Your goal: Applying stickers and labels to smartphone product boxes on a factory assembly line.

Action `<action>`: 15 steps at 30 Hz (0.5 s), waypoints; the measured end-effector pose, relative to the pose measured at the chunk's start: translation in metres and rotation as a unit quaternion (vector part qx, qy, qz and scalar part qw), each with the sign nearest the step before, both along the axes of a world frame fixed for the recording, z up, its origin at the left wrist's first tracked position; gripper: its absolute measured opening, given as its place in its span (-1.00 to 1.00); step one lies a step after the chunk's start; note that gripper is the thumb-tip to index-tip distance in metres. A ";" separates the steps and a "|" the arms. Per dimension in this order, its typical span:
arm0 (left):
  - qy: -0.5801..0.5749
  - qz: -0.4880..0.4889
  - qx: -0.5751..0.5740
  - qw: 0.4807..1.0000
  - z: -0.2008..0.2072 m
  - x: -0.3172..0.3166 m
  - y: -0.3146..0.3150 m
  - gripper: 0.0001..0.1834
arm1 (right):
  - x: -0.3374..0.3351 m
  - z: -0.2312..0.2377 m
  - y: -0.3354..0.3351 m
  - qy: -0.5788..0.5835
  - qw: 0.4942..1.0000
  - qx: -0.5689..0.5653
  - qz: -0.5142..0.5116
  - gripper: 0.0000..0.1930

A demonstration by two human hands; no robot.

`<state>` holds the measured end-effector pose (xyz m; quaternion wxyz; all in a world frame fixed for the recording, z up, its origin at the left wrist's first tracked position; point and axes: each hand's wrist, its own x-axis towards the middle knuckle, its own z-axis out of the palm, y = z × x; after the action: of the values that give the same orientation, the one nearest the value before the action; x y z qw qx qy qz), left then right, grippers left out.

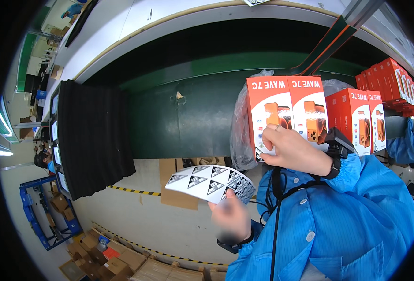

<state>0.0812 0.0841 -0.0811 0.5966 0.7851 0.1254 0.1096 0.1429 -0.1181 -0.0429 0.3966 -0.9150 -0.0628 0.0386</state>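
My left hand [232, 216] pinches the near edge of a white, curling sheet of stickers [188, 181], printed with rows of black triangles. It holds the sheet in front of the bench, clear of the boxes. My right hand [291, 151] is curled against the front of a red-and-white phone box [267, 89]. Its fingertips meet at the lower left corner, on a black triangular sticker [259, 153] partly hidden by them. Close against that carton stands a matching phone box [306, 88], its lower part partly behind my wrist.
More red cartons [340, 110] stand to the right, with a longer row [392, 84] beyond. Clear plastic wrap [242, 136] bunches beside the boxes. Black ribbed material [94, 136] covers the green bench's [160, 117] left end. A metal post [361, 11] rises behind; brown cartons [115, 264] lie below.
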 end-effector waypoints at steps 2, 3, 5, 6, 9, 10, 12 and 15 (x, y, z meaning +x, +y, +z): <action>-0.024 -0.003 -0.032 0.999 -0.005 -0.001 0.004 -0.60 | -0.002 0.024 -0.005 0.138 0.988 0.069 0.007 -0.76; -0.055 0.003 -0.141 0.988 -0.006 -0.003 0.004 -0.54 | -0.008 0.024 -0.009 0.131 0.989 0.070 0.002 -0.76; -0.062 0.008 -0.331 0.942 -0.012 -0.005 0.006 -0.37 | -0.028 0.017 -0.025 -0.038 0.990 0.115 -0.073 -0.69; -0.018 -0.096 -0.367 0.925 -0.012 0.007 0.014 -0.28 | -0.037 0.016 -0.030 -0.045 0.989 0.115 -0.082 -0.69; -0.028 -0.224 -0.382 0.896 -0.004 0.033 -0.019 -0.18 | -0.069 0.007 -0.051 -0.065 0.976 0.010 -0.206 -0.22; -0.003 -0.239 -0.384 0.892 -0.001 0.041 -0.030 -0.21 | -0.081 -0.002 -0.056 -0.074 0.973 0.008 -0.220 -0.22; 0.071 -0.265 -0.417 0.866 -0.009 0.054 -0.046 -0.28 | -0.104 -0.024 -0.058 -0.037 0.969 0.047 -0.238 -0.09; 0.210 -0.178 -0.364 0.890 -0.054 0.056 -0.040 -0.45 | -0.117 -0.032 -0.053 -0.003 0.946 0.218 -0.240 -0.04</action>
<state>0.1375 0.0436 -0.1356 0.8096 0.5271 0.1372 -0.2189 0.0261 -0.1716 -0.0748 0.5835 -0.7945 0.1505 -0.0749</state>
